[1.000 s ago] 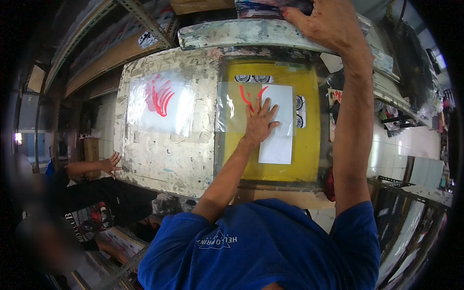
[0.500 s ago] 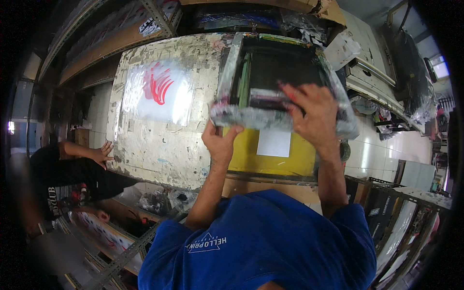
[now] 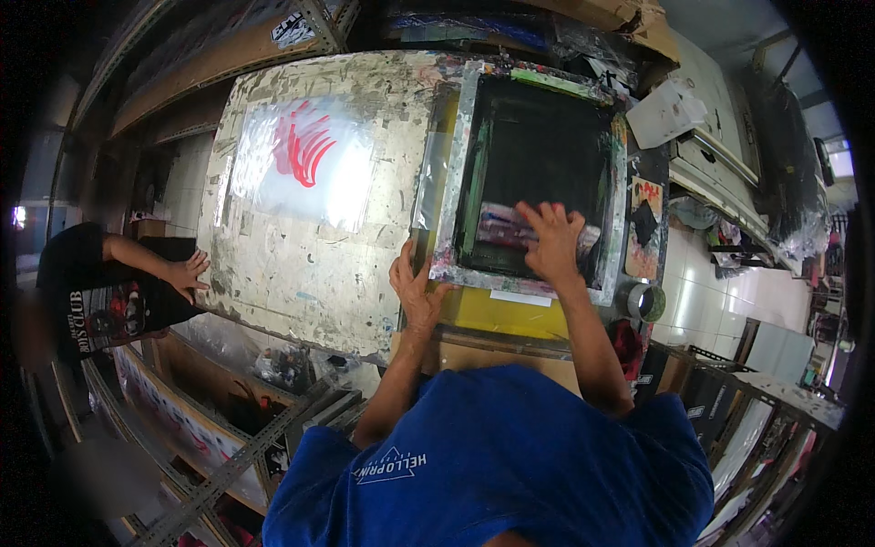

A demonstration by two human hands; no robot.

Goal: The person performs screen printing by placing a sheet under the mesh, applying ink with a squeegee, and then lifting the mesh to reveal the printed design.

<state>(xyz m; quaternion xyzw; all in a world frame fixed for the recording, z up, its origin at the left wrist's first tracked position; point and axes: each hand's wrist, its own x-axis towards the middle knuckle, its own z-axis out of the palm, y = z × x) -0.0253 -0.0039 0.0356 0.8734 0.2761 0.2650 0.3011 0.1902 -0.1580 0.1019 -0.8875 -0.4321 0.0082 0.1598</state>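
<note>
A screen printing frame (image 3: 451, 210) with a dark mesh lies flat over a yellow board (image 3: 483, 314) on the worktable. At its near left corner, my left hand (image 3: 417, 290) has its fingers and thumb closed on the rim. Inside the frame, toward the near end, rests a squeegee (image 3: 499, 226) streaked with white and dark ink. My right hand (image 3: 552, 242) is bent over the squeegee and grips it from above, with red ink on the fingers. A white sheet (image 3: 521, 297) peeks out beneath the frame's near edge.
Left of the frame, a clear plastic sheet (image 3: 351, 173) with red strokes lies on the stained worktable (image 3: 301, 283). A tape roll (image 3: 649, 301) and an ink-spotted orange board (image 3: 643, 260) sit at right. Another person's hand (image 3: 189, 273) touches the table's left edge.
The frame has come down from a tilted position to lie flat, covering most of the white sheet. Both my hands have moved down with it, the right one onto the squeegee.
</note>
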